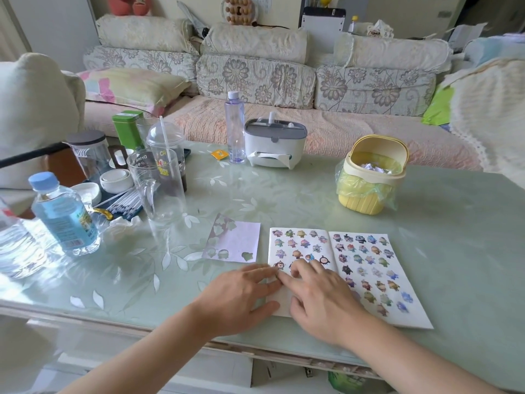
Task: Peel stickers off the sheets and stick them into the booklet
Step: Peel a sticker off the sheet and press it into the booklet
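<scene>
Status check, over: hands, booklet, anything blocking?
Left hand flat, right hand bent, tips meeting on booklet, left page. Mostly peeled sheet lies left of it. Nothing blocking.

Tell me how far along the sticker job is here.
Well along. Done: in the booklet the right page is full, the left page holds several rows; the sheet is mostly peeled. In hand: left hand and right hand fingers press on the left page. Left: that page's bare bottom, and seemingly one sticker on the sheet.
</scene>
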Demonstrator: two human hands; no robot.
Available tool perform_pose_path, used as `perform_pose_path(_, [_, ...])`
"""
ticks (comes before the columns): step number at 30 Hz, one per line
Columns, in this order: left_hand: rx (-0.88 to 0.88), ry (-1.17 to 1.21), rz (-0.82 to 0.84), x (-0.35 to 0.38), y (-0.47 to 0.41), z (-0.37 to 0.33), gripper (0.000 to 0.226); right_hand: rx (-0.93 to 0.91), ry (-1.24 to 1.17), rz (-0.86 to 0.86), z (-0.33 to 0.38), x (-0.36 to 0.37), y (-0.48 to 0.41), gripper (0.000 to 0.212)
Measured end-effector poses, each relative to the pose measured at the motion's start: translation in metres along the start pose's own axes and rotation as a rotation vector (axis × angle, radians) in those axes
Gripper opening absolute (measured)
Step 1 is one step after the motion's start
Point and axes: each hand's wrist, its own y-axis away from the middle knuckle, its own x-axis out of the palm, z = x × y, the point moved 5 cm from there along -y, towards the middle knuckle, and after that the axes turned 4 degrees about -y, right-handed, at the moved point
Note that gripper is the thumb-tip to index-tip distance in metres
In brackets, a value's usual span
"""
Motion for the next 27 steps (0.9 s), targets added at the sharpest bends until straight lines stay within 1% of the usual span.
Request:
perform_pose_path(4, [0.001, 0.043, -0.015, 0.001, 0.0, 0.002, 0.041, 0.016, -0.007, -0.049, -0.002, 0.001, 0.001, 0.053])
perform_pose_path(8, [0.013, 0.035, -0.041, 0.005, 0.0, 0.003, 0.037, -0.049, 0.005, -0.084, -0.004, 0.003, 0.008, 0.045])
perform_pose_path(11, [-0.002, 0.042, -0.047, 0.006, 0.0, 0.004, 0.037, -0.098, 0.011, -0.073, -0.006, 0.002, 0.011, 0.038])
perform_pose_path(15, [-0.003, 0.025, -0.024, 0.007, -0.001, 0.005, 0.038, -0.101, -0.016, -0.067, -0.007, 0.001, 0.012, 0.032])
perform_pose_path(21, [-0.059, -0.031, 0.099, 0.012, -0.001, 0.006, 0.051, -0.099, -0.01, -0.077, -0.007, 0.003, 0.013, 0.037])
perform_pose_path(25, [-0.141, 0.106, 0.108, 0.011, -0.004, 0.01, 0.055, -0.076, -0.005, -0.045, -0.007, 0.005, 0.014, 0.046])
perform_pose_path(27, [-0.153, 0.129, 0.106, 0.011, -0.004, 0.011, 0.055, -0.066, -0.014, -0.019, -0.004, 0.006, 0.012, 0.05])
